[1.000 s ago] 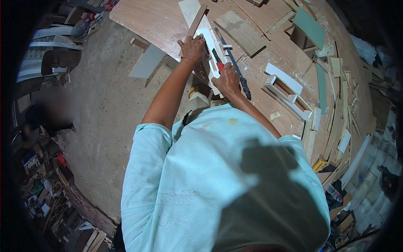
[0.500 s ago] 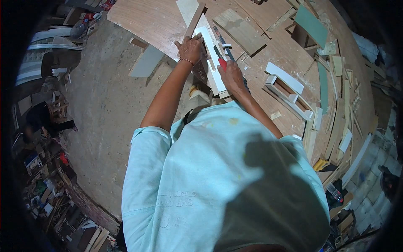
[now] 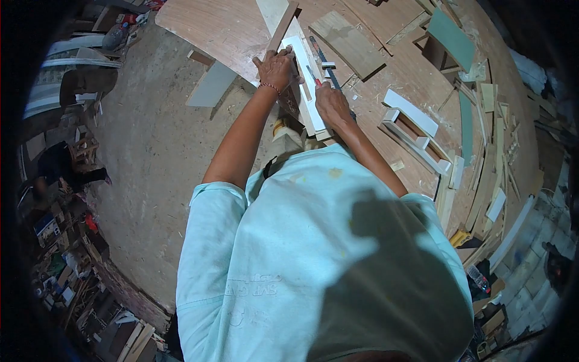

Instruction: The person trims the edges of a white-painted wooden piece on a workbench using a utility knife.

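Observation:
My left hand [image 3: 275, 71] rests over a long white board [image 3: 311, 111] that has a narrow slot, its fingers gripping the upper edge and its thumb out to the side. A brown wooden strip [image 3: 283, 25] runs up from under that hand. My right hand [image 3: 333, 104] is closed round a red-handled tool [image 3: 317, 82] with a narrow blade, which lies close over the white board. Most of the handle is hidden by my fingers, and the tool's exact kind does not show. Just right of the board lies a long dark bar tool [image 3: 325, 66] with a pale crosspiece.
The wooden worktable [image 3: 205, 24] carries a flat plank [image 3: 347, 43], a white-edged box piece [image 3: 415, 139], a green panel [image 3: 451, 40] and several offcuts at right. A grey panel [image 3: 212, 85] stands below the table edge. Another person [image 3: 63, 169] is at far left.
My right hand has shifted slightly up and left, turning the tool so less of its red handle shows. My left hand stays on the board.

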The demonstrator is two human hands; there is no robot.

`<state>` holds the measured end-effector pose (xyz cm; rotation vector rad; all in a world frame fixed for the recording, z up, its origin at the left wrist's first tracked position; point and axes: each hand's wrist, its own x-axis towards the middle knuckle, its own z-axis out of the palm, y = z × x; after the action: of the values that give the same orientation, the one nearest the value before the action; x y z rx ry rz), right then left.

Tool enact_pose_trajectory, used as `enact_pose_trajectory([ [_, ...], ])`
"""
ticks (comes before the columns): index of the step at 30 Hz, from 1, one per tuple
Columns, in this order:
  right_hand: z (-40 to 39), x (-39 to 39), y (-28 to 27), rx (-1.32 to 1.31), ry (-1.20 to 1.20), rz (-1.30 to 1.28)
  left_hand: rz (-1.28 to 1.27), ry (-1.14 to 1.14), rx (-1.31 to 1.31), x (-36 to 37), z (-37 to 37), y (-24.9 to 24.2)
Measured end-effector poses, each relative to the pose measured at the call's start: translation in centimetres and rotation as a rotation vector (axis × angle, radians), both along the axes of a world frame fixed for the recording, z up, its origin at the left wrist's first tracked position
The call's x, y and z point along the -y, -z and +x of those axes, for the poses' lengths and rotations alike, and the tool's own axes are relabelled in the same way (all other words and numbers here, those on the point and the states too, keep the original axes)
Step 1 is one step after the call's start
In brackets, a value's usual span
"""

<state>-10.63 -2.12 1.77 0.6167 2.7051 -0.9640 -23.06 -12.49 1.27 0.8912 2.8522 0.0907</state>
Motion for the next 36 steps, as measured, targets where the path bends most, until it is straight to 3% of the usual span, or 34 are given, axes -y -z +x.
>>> enact_pose_trajectory([
  [3, -0.1, 0.1, 1.4, -0.203, -0.033, 0.077, -0.002, -0.001, -0.026, -0.1, -0.2, 0.6],
  [7, -0.3, 0.2, 2.1, -0.226, -0.062, 0.080, 0.017, -0.002, -0.043, -0.1, -0.3, 0.9],
  [10, -1.0, 0.3, 3.1, -0.170, -0.115, 0.196, 0.023, -0.014, -0.019, -0.2, -0.2, 0.7],
  [12, -1.4, 0.2, 3.8, 0.047, -0.164, 0.126, 0.048, -0.024, -0.009, -0.2, -0.1, 0.6],
  [15, -1.5, 0.5, 0.4, 0.106, -0.065, 0.055, 0.057, -0.028, -0.005, -0.2, -0.2, 0.7],
  [18, -2.0, 0.4, 0.7, 0.161, -0.065, 0.039, 0.027, -0.039, 0.029, -0.3, -0.2, 0.3],
  [22, -2.9, 0.6, -0.1, 0.189, -0.139, 0.059, 0.015, -0.044, 0.021, -0.5, -0.2, 0.2],
  [24, -2.8, 1.1, -1.0, 0.176, -0.017, 0.021, -0.025, -0.035, 0.020, -0.5, -0.3, 0.3],
  [36, 1.7, 2.0, -0.4, 0.153, -0.006, 0.024, -0.038, -0.004, -0.074, -0.2, -0.5, 1.0],
])
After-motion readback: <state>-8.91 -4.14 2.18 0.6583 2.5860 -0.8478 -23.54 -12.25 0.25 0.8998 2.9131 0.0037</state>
